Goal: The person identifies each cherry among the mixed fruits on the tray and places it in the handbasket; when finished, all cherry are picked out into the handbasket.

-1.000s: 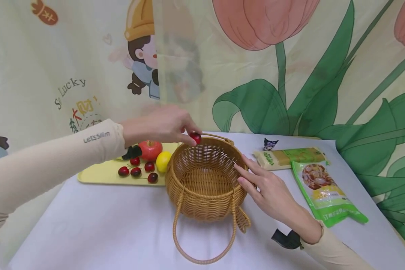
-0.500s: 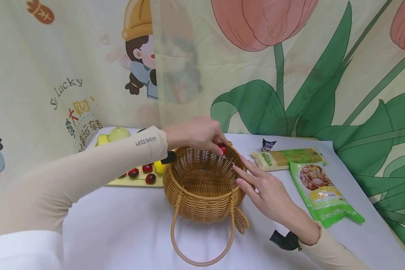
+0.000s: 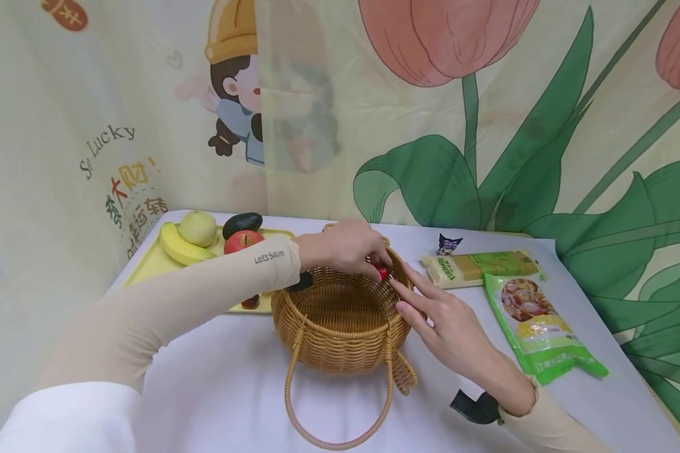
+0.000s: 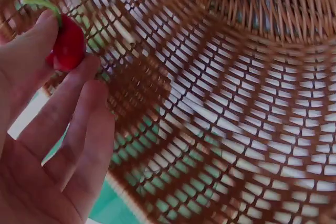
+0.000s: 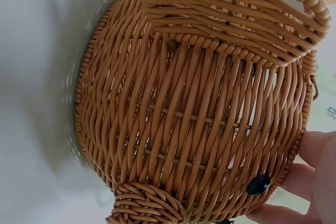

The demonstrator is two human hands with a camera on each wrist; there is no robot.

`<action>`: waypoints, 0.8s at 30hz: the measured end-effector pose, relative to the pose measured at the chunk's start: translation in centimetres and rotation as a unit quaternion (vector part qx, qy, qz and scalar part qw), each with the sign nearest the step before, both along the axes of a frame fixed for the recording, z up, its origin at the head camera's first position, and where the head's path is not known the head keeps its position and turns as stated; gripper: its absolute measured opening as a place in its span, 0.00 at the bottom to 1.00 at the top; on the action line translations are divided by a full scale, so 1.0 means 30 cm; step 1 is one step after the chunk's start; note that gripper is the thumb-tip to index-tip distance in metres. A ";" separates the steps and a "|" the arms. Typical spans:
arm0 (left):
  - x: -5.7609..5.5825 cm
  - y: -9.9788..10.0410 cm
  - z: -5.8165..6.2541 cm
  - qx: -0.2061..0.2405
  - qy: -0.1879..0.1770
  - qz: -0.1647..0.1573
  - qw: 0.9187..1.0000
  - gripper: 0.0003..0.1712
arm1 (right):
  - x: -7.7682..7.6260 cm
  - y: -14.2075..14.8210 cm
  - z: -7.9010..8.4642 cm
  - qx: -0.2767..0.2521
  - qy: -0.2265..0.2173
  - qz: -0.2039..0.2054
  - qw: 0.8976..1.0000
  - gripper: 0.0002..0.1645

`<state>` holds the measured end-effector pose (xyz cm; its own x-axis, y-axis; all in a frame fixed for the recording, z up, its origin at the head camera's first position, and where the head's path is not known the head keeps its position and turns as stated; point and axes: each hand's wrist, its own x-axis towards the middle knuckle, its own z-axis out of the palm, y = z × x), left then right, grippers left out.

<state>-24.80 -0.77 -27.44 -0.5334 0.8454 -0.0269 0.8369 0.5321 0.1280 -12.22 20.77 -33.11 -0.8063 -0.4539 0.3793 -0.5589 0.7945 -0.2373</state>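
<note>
My left hand (image 3: 351, 245) reaches over the far side of a round wicker basket (image 3: 340, 352), just inside its right rim. Between thumb and fingertips it pinches a red cherry (image 4: 69, 43), whose green stem sticks up in the left wrist view. Below the cherry shows the woven inner wall (image 4: 252, 108). My right hand (image 3: 453, 321) rests with extended fingers on the basket's right rim. Its fingertips (image 5: 296, 182) lie along the rim in the right wrist view, beside a shiny black eye (image 5: 258, 184) on the wicker.
Behind my left sleeve, a yellow tray (image 3: 141, 267) bears a banana (image 3: 181, 245), a pale green round fruit (image 3: 198, 228), a red apple (image 3: 242, 240) and a dark avocado (image 3: 242, 223). Two food packets (image 3: 535, 321) lie at right. The basket's handle (image 3: 340, 445) hangs toward me.
My left hand has carried the cherry rightward and down from the basket's far left rim to inside its right side. My right hand stays on the rim.
</note>
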 end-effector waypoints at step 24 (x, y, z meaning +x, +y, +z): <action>0.001 0.003 -0.042 -0.019 -0.044 0.002 0.999 0.19 | 0.000 0.000 -0.007 -0.010 -0.002 0.000 1.000 0.25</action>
